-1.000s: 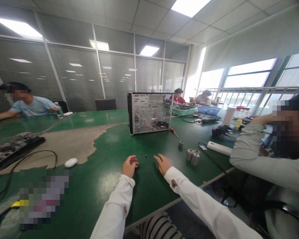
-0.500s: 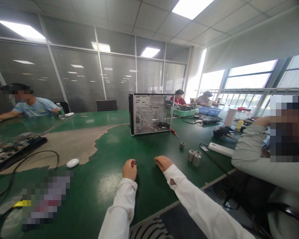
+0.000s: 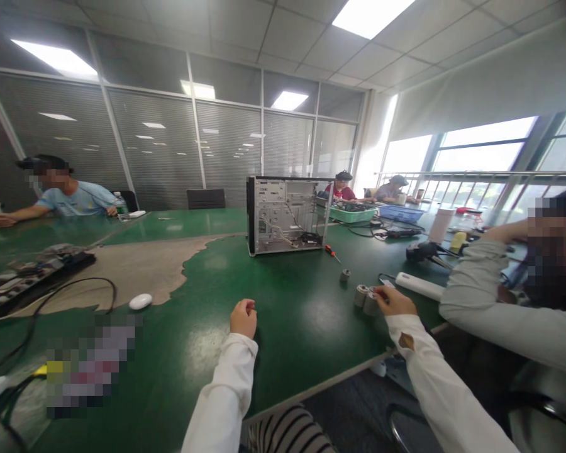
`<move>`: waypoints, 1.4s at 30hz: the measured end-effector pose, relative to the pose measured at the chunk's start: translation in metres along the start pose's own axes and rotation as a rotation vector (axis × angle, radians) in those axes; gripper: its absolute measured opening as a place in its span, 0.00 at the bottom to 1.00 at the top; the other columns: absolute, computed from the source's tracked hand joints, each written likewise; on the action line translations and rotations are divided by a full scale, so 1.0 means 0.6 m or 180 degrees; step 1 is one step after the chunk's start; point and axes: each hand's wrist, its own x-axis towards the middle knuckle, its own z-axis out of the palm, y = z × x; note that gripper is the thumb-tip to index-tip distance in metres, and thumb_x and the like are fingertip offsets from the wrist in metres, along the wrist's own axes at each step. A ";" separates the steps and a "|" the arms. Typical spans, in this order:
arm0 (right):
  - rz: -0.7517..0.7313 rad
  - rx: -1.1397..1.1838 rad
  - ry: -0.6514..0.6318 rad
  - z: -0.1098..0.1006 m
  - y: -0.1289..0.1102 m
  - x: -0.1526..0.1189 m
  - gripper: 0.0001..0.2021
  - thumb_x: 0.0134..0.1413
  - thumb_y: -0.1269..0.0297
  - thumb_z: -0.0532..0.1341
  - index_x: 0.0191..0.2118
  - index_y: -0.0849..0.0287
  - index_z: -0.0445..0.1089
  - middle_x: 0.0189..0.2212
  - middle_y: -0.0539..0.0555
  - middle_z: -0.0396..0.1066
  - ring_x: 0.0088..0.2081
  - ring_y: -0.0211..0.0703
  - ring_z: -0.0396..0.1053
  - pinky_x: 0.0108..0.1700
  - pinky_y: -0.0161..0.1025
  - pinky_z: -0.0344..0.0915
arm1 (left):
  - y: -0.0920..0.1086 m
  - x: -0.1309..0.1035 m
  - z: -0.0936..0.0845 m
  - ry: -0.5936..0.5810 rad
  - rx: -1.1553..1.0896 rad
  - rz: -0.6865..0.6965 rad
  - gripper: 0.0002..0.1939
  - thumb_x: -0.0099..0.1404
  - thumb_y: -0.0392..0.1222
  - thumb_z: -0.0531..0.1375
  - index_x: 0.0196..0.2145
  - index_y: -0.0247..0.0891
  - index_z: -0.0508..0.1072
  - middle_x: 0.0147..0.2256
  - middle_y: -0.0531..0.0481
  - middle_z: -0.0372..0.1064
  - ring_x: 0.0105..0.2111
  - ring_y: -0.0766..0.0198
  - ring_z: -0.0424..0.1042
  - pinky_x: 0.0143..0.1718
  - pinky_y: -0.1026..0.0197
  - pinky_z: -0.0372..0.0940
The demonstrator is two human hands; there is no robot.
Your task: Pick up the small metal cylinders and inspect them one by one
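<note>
My left hand (image 3: 243, 318) rests on the green table with its fingers curled in, closed, and nothing shows in it. Over to the right, the fingertips of my right hand (image 3: 396, 301) are pinched at a cluster of small grey metal cylinders, closed on the edge of one cylinder (image 3: 370, 305). Another cylinder (image 3: 361, 296) stands just left of it; my fingers partly cover the group. A lone cylinder (image 3: 344, 275) stands a little farther back. Beyond it lies a screwdriver (image 3: 330, 251) with an orange and black handle, beside an open computer case (image 3: 287, 217).
At right are a white bar-shaped device (image 3: 419, 285), a dark power tool (image 3: 424, 253) and a person's grey sleeve (image 3: 476, 277). Green (image 3: 353, 216) and blue (image 3: 400, 214) baskets stand farther back. A white mouse (image 3: 140, 302) and black cables lie left. Other people sit around the table.
My right hand has moved right, from the table near my left hand to the metal cylinders, and its fingers have closed at one. My left hand stays almost where it was. The view has shifted slightly.
</note>
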 end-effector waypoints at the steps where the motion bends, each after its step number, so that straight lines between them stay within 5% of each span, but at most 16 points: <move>1: 0.0012 0.0028 0.0047 0.000 0.000 -0.002 0.11 0.42 0.59 0.52 0.31 0.56 0.66 0.28 0.50 0.70 0.25 0.38 0.66 0.26 0.33 0.58 | 0.000 -0.002 0.000 0.0004 0.0017 0.0019 0.11 0.47 0.26 0.51 0.29 0.34 0.67 0.28 0.50 0.67 0.28 0.68 0.67 0.36 0.64 0.61; 9: 0.0016 0.0121 0.0458 0.009 0.010 -0.010 0.14 0.43 0.54 0.51 0.28 0.57 0.67 0.24 0.51 0.69 0.23 0.38 0.64 0.24 0.33 0.57 | -0.002 -0.013 -0.003 0.0055 0.0098 0.0047 0.12 0.47 0.26 0.50 0.29 0.34 0.67 0.28 0.50 0.67 0.28 0.69 0.67 0.34 0.64 0.61; 21: -0.0041 0.0086 0.0356 0.027 0.016 -0.007 0.12 0.42 0.55 0.52 0.27 0.57 0.66 0.24 0.50 0.69 0.23 0.38 0.64 0.24 0.33 0.57 | 0.000 -0.019 -0.004 0.0075 0.0111 0.0073 0.12 0.47 0.25 0.50 0.29 0.34 0.67 0.28 0.50 0.67 0.27 0.69 0.67 0.33 0.64 0.61; 27: -0.0556 -0.0049 0.0410 0.011 0.010 -0.015 0.12 0.46 0.59 0.50 0.28 0.58 0.67 0.32 0.53 0.69 0.35 0.41 0.64 0.38 0.36 0.59 | -0.002 -0.022 -0.003 0.0069 0.0093 0.0005 0.12 0.48 0.25 0.50 0.29 0.34 0.67 0.28 0.50 0.67 0.27 0.70 0.67 0.33 0.65 0.61; 30: -0.0544 -0.0451 0.0204 0.002 -0.005 -0.008 0.13 0.46 0.59 0.49 0.28 0.58 0.68 0.37 0.54 0.67 0.39 0.46 0.62 0.39 0.41 0.58 | -0.004 -0.022 -0.002 0.0075 0.0094 -0.0012 0.12 0.48 0.25 0.50 0.28 0.35 0.67 0.28 0.51 0.67 0.26 0.70 0.67 0.33 0.65 0.61; 33: -0.0476 -0.0789 -0.0142 -0.002 -0.031 0.019 0.16 0.45 0.57 0.50 0.39 0.55 0.65 0.43 0.55 0.63 0.43 0.51 0.60 0.39 0.46 0.57 | -0.006 -0.022 -0.001 0.0082 0.0103 -0.0017 0.12 0.48 0.25 0.51 0.28 0.35 0.67 0.27 0.51 0.67 0.27 0.70 0.67 0.33 0.65 0.61; 36: -0.0452 -0.0913 -0.0914 0.007 -0.054 0.063 0.23 0.42 0.59 0.54 0.48 0.53 0.57 0.42 0.58 0.64 0.42 0.54 0.61 0.40 0.51 0.55 | -0.004 -0.025 -0.003 0.0093 0.0122 -0.0006 0.11 0.48 0.25 0.50 0.28 0.35 0.67 0.28 0.50 0.67 0.27 0.70 0.67 0.34 0.66 0.60; 39: -0.0316 -0.0805 -0.1595 0.027 -0.062 0.101 0.22 0.32 0.68 0.61 0.41 0.53 0.64 0.31 0.56 0.69 0.35 0.52 0.66 0.35 0.50 0.58 | 0.000 -0.030 -0.005 0.0102 0.0133 -0.0010 0.11 0.48 0.25 0.50 0.28 0.35 0.67 0.28 0.50 0.67 0.28 0.70 0.67 0.34 0.66 0.60; 42: -0.0380 -0.0523 -0.1558 0.050 -0.060 0.115 0.15 0.22 0.76 0.63 0.25 0.55 0.70 0.20 0.50 0.68 0.27 0.45 0.68 0.29 0.39 0.60 | 0.005 -0.036 -0.008 0.0073 0.0129 -0.0052 0.11 0.49 0.25 0.50 0.28 0.35 0.67 0.28 0.51 0.66 0.28 0.70 0.67 0.34 0.66 0.60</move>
